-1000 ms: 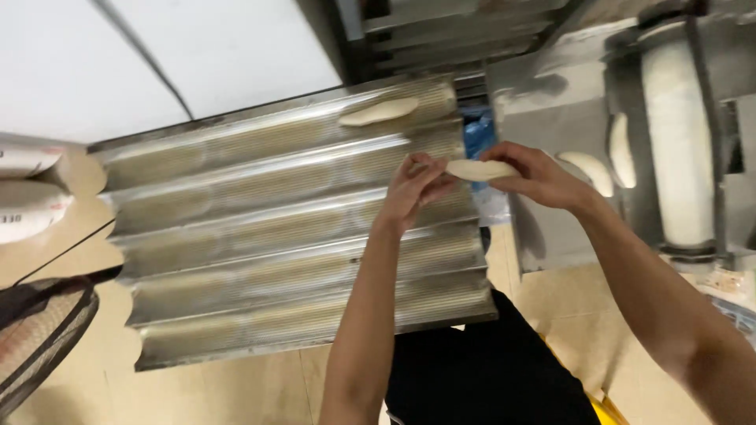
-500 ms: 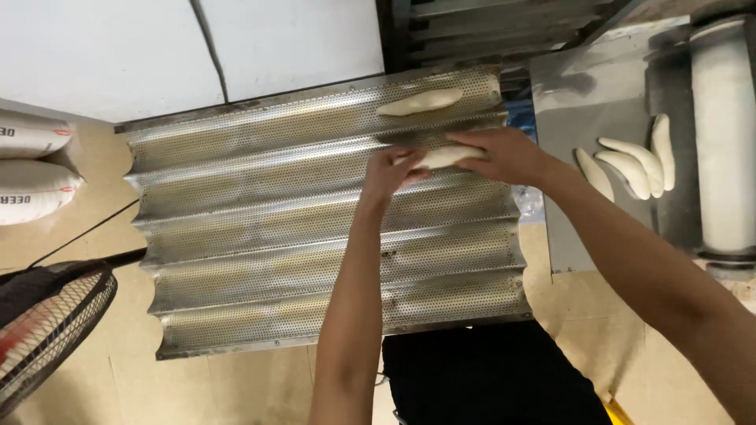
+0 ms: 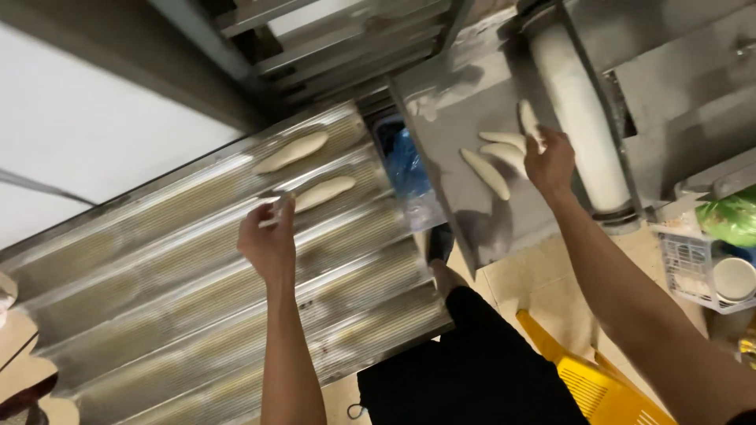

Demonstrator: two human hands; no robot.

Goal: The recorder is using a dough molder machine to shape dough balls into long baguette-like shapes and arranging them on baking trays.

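A blue plastic bag (image 3: 405, 161) sits crumpled in the gap between the tray (image 3: 157, 315) and the steel table (image 3: 457, 102). At the right edge there is a green bag (image 3: 732, 219) above a white wire basket (image 3: 693, 271), and a yellow plastic piece (image 3: 591, 378) lies low by your legs.

Your left hand (image 3: 269, 240) is raised over the tray's second groove, back toward you, fingers loosely curled; it rests at the lower-left end of a dough piece (image 3: 324, 192), though you cannot tell whether it grips it. That dough lies along the groove, its long axis running from lower left to upper right. A second dough (image 3: 291, 151) lies the same way in the groove above.

Your right arm stretches out to the table, the right hand (image 3: 549, 161) partly open, fingertips touching the dough pile (image 3: 504, 149) beside the white roller (image 3: 579, 118). Those pieces point different ways, one nearly upright against the roller.
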